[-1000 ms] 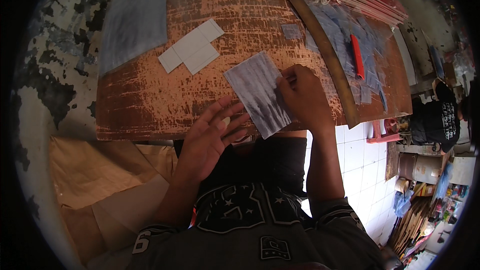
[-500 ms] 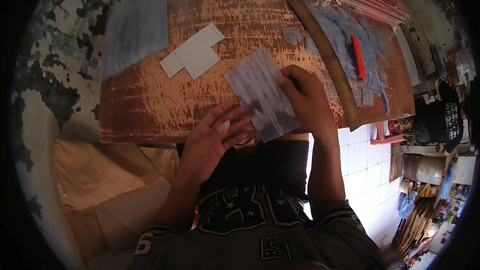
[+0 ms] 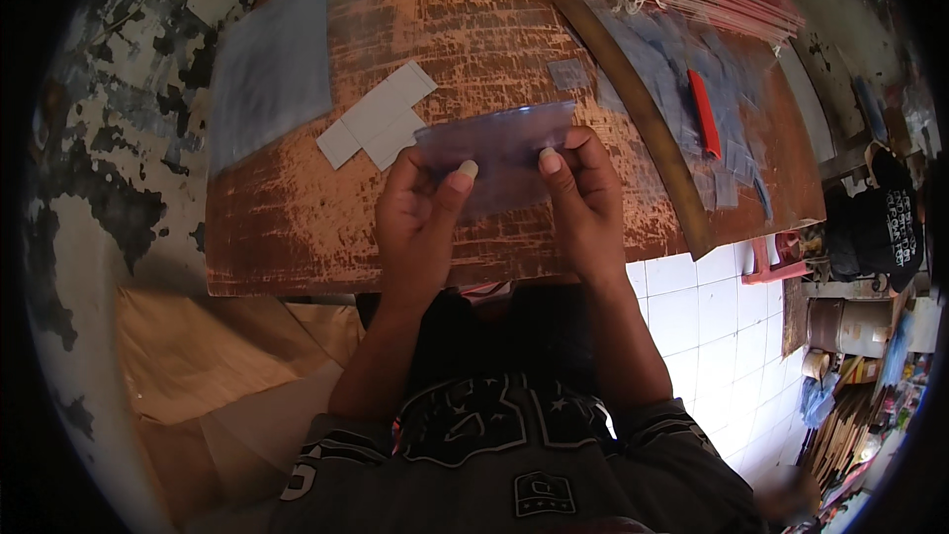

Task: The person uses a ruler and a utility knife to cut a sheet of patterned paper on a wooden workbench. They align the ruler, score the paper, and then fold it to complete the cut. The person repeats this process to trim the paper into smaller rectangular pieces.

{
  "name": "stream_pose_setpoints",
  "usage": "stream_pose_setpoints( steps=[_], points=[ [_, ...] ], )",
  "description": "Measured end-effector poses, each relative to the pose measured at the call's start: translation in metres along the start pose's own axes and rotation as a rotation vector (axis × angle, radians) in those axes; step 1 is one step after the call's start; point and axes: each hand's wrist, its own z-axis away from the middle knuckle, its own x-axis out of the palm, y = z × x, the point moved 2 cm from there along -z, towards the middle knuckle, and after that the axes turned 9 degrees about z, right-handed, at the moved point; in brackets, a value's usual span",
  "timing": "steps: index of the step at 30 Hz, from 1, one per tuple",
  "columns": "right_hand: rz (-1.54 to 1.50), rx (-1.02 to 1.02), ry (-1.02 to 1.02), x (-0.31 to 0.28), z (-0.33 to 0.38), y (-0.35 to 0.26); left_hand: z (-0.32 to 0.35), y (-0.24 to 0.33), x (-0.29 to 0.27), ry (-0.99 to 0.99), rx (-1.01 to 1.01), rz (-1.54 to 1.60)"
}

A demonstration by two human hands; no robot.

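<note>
My left hand point(image 3: 420, 213) and right hand point(image 3: 583, 198) pinching a clear plastic sheet point(image 3: 499, 143) between thumbs and fingers, raised over my worn wooden board point(image 3: 297, 227), white card pieces point(image 3: 381, 117) just beyond

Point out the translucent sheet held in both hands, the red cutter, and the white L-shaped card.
Translucent plastic sheet point(image 3: 499, 143), head view, bare middle between the thumbs.
Red cutter point(image 3: 703, 115), head view, middle of its handle.
White L-shaped card point(image 3: 381, 117), head view, centre of the card.

Craft workshop, worn workbench point(image 3: 297, 227), long ruler point(image 3: 633, 119) (cluttered shelves point(image 3: 870, 376))
</note>
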Motion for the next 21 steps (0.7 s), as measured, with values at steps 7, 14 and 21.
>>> stream_pose_setpoints(
  steps=[7, 14, 21],
  points=[
    [0.053, 0.021, -0.074, -0.003, 0.009, -0.004, 0.009, -0.007, 0.002, -0.026, 0.04, -0.007],
    [0.182, -0.004, -0.093, 0.0, 0.016, -0.003, 0.015, -0.011, 0.01, 0.024, 0.031, -0.081],
    [0.218, -0.086, -0.086, 0.002, 0.015, 0.002, 0.015, -0.015, 0.007, -0.02, 0.043, -0.059]
  ],
)
